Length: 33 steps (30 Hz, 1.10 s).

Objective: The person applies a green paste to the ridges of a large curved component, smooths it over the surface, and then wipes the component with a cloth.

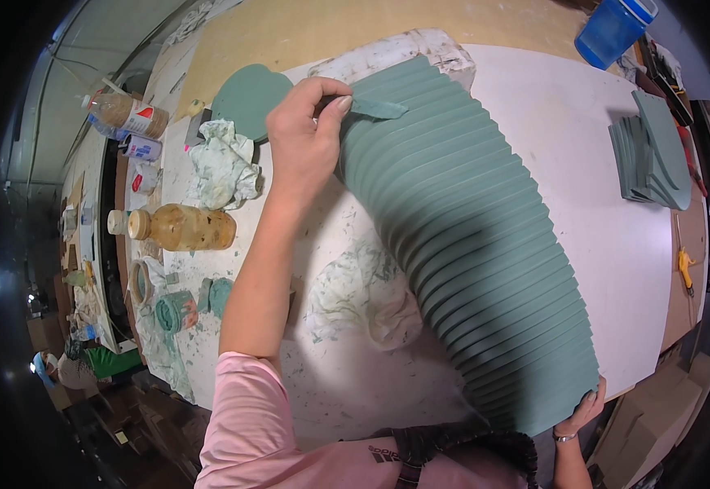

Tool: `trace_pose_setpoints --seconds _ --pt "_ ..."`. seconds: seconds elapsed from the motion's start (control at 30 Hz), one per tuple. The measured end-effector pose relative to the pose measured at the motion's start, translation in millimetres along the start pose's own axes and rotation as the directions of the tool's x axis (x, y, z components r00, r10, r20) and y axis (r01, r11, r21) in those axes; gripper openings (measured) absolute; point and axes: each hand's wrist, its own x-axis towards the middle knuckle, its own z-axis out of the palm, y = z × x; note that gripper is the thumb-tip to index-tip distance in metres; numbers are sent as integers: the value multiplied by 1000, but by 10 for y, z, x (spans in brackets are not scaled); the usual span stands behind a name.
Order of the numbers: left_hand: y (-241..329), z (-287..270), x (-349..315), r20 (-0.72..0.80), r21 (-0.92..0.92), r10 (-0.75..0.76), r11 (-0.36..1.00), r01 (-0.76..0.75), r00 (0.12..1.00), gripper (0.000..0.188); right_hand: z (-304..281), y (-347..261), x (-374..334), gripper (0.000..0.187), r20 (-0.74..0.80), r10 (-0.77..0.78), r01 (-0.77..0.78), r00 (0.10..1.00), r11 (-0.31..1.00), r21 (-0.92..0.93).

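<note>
A large green piece [477, 236] made of many overlapping ribs curves across the table from the far middle to the near right. Its far end rests by a smeared white block [445, 50]. My left hand [306, 126] is at that far end, thumb and fingers pinching a flat green strip [381, 107] that lies over the ribs. Down at the near right corner, my right hand [585, 411] grips the edge of the ribbed piece, its fingers partly hidden. Under my left forearm's right side lies a crumpled white cloth [363, 297].
On the left stand an amber bottle [184, 226], a brown bottle [131, 114], a tub of green paste [174, 312] and a crumpled paper [223, 167]. A green disc [245, 98] lies beyond. To the right are stacked green pieces [648, 159], a yellow tool [684, 269] and a blue jug [608, 37].
</note>
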Motion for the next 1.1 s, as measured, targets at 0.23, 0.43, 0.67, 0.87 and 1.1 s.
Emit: trace_pose_setpoints --seconds 0.23,0.43,0.67,0.87,1.1 --pt "8 -13 -13 16 9 -29 1000 29 999 6 16 8 -6 58 -4 -4 4 1000 1000 7" --pt "100 -83 -96 -65 4 -63 998 64 996 6 24 -27 7 57 -5 -24 24 1000 999 26" --pt "216 75 -113 25 -132 -34 991 37 999 7 -21 62 -21 57 6 4 -4 1000 999 35" --pt "300 376 -46 97 -54 65 997 -60 993 6 -9 53 -29 59 3 12 -12 1000 1000 18" --pt "327 335 -40 122 -100 9 995 4 992 7 9 2 -13 60 -8 19 -19 1000 1000 13"
